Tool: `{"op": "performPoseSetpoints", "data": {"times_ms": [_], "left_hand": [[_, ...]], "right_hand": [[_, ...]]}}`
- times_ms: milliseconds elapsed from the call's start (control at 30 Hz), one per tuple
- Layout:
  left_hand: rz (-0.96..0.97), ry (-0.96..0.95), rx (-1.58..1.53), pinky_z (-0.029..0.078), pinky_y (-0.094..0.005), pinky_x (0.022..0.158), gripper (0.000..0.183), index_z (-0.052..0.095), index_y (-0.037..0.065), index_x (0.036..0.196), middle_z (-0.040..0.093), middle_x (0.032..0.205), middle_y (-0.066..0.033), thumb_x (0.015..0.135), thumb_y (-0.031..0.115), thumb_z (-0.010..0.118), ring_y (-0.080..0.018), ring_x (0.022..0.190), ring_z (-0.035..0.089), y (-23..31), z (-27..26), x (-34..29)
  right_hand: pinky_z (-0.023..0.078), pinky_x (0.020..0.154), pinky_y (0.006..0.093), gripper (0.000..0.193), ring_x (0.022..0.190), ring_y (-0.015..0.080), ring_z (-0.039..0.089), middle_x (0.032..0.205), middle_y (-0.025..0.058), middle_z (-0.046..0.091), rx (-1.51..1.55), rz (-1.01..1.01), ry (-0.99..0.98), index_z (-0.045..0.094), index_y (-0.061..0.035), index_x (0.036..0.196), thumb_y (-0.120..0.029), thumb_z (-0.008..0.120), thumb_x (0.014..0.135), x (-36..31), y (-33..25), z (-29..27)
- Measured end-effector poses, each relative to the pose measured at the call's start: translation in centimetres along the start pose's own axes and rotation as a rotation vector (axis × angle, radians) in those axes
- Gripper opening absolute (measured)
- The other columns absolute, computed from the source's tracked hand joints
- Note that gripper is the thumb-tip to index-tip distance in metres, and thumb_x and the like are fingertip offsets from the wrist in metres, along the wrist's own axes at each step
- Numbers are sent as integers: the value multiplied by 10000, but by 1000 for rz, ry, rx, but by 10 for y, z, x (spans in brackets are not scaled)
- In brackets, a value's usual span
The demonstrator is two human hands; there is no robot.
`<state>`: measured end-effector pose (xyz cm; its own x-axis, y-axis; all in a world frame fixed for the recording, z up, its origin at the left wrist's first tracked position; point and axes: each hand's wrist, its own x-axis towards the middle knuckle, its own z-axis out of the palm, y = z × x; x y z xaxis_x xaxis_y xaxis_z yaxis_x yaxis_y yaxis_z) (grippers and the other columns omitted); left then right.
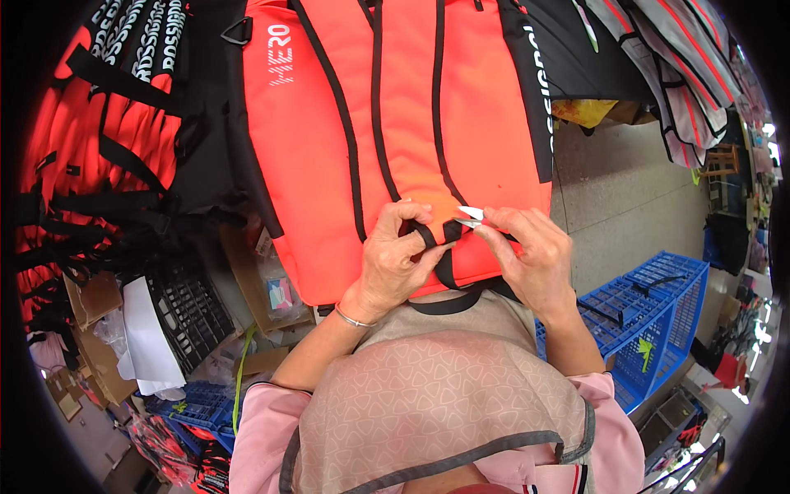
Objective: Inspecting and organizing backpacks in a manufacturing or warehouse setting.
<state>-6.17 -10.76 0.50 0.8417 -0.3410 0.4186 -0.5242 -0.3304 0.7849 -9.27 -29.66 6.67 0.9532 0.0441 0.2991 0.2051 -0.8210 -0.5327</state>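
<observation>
A bright orange-red backpack (485, 123) with black side panels lies in front of me, its padded shoulder straps (407, 107) edged in black piping and running towards me. At the near end of a strap, my left hand (395, 257) is closed, pinching the black webbing (452, 231) between thumb and fingers. My right hand (531, 251) is closed on small thread snips (471, 216), whose two pale blades stand slightly apart beside the strap end. The blade tips point left, close to the webbing. Its handle is hidden inside my fingers.
Stacked orange-red and black bag pieces (123, 123) lie at the left. Below them are a black plastic crate (193, 317) and cardboard (99, 362). A blue plastic crate (650, 321) stands on the floor at right. Grey bag parts with red stripes (675, 74) hang at upper right.
</observation>
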Motion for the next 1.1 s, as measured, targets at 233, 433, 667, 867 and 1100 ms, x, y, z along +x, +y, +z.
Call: {"op": "performPoseSetpoints", "data": {"times_ms": [233, 433, 667, 867, 1100], "left_hand": [[-125, 0, -143, 537, -321, 782, 292, 755, 65, 892, 544, 1000, -83, 619, 31, 851, -210, 935, 602, -1, -1, -3], [-35, -5, -36, 511, -365, 897, 333, 758, 84, 940, 537, 995, -80, 624, 18, 838, -231, 945, 599, -2, 1, -2], [-12, 3, -39, 457, -467, 1000, 247, 703, 16, 839, 550, 1012, -106, 616, -61, 774, -272, 1002, 621, -3, 1, -5], [9, -13, -18, 449, -481, 1008, 229, 685, -4, 808, 549, 1017, -112, 606, -68, 771, -279, 1022, 619, -4, 1, -4], [5, 15, -19, 468, -437, 981, 298, 753, 81, 933, 555, 976, -80, 650, 14, 819, -239, 969, 595, -5, 4, -5]], "right_hand": [[505, 750, 225, 167, 834, 94, 648, 891, 64, 703, 878, 598, -66, 679, 34, 997, -47, 709, 853, 2, 11, -1], [516, 656, 268, 182, 760, 161, 682, 851, 97, 701, 380, 310, -20, 686, -11, 961, -98, 744, 811, 0, 10, -3], [511, 605, 309, 185, 683, 224, 651, 788, 77, 688, 64, 75, -13, 697, -42, 903, -145, 768, 767, 0, 3, -11], [484, 559, 318, 158, 630, 214, 614, 767, 51, 674, 6, 29, -28, 687, -52, 861, -168, 756, 780, 1, 4, -9], [488, 561, 318, 159, 629, 208, 611, 758, 49, 667, -2, 11, -41, 680, -47, 843, -166, 759, 774, 1, 5, -7]]}}
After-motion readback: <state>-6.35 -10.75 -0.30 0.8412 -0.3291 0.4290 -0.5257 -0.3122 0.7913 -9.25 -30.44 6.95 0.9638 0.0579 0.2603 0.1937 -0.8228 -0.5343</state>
